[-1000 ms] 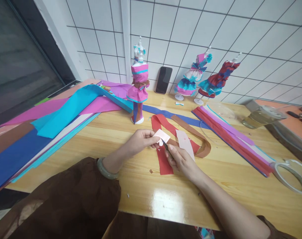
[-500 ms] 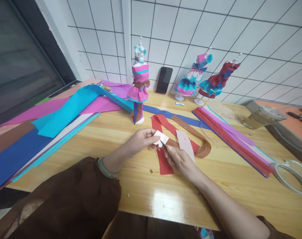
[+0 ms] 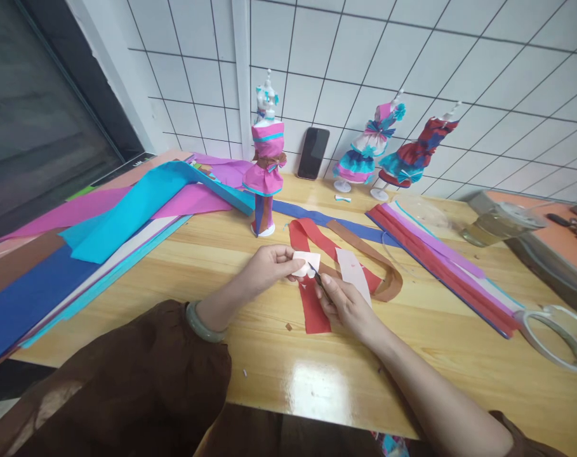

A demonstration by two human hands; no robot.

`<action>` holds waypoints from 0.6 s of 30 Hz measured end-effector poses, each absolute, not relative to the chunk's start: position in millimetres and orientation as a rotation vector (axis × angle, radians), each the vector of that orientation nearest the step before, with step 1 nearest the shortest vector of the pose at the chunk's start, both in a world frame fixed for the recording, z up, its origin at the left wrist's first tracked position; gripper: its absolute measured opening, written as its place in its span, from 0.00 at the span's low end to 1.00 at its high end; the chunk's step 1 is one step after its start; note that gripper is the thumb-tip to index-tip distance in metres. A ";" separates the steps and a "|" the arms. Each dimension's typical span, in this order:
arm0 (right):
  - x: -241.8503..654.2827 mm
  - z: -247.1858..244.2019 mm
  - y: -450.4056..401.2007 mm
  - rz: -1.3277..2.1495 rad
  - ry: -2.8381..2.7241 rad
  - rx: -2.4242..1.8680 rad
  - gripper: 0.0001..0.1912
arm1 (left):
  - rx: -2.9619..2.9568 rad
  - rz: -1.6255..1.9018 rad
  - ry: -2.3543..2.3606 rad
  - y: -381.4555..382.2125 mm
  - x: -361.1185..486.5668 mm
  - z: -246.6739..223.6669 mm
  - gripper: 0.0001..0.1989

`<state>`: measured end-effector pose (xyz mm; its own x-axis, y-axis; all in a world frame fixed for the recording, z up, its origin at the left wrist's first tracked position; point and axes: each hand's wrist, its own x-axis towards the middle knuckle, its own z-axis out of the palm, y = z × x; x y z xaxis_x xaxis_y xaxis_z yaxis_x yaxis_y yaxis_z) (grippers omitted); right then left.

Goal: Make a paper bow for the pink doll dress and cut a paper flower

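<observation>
A small pale pink paper piece [image 3: 309,259] is pinched between the thumb and fingers of my left hand [image 3: 275,265]. My right hand [image 3: 346,303] is closed around small dark scissors [image 3: 318,278], whose tips touch the lower edge of the pale piece. The scissor handles are mostly hidden by my fingers. Beneath and behind my hands lie a red strip [image 3: 315,311], a pale pink strip [image 3: 353,274] and a curled brown strip [image 3: 388,270] on the wooden table [image 3: 269,381].
A dressed mannequin [image 3: 266,165] stands behind my hands, two more [image 3: 367,149] at the back right. A phone [image 3: 313,153] leans on the wall. Coloured strips [image 3: 131,203] lie left, folded ones [image 3: 445,266] right, near a tape roll [image 3: 555,339] and a glass container [image 3: 500,223].
The pale paper piece has turned slightly in my left hand and sits more level. My right hand and the scissors have shifted very slightly.
</observation>
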<state>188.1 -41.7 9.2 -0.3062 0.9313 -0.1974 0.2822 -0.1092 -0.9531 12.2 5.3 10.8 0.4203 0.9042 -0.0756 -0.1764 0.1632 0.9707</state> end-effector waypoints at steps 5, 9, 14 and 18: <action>189.0 8.2 -40.8 1.503 -1.549 -1.335 0.22 | 1.156 0.869 0.798 6.0 11.2 9.1 0.10; 189.0 6.9 -41.6 1.547 -1.534 -1.309 0.21 | 1.243 0.791 0.781 5.8 10.5 8.4 0.12; 188.7 6.8 -42.8 1.550 -1.545 -1.269 0.21 | 1.305 0.682 0.777 3.6 10.1 10.7 0.13; 188.2 9.5 -43.6 1.591 -1.554 -1.228 0.20 | 1.309 0.675 0.792 3.2 10.2 11.9 0.12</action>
<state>188.2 -43.6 9.5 -0.3983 0.8937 -0.2065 0.1854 -0.1420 -0.9723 10.2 3.2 11.9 0.5737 0.8098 -0.1231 0.0065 0.1458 0.9893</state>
